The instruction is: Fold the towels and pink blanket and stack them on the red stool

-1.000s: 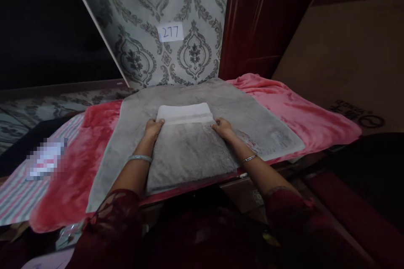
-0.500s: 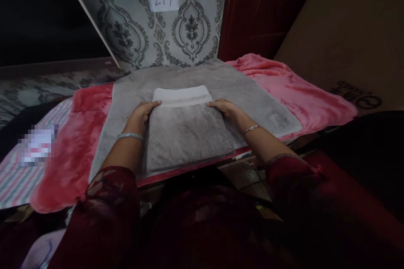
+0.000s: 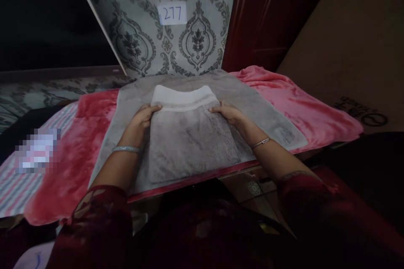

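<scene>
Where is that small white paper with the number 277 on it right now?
In the head view, the small white paper slip marked 277 is stuck on the grey patterned wallpaper at top centre, above and behind the folded grey towel, left of the dark red door.

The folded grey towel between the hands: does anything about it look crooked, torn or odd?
Nothing torn or spilled. The folded grey towel has a white band whose far edge lifts and bows slightly while the left hand and right hand grip its sides. It lies on a larger grey towel.
</scene>
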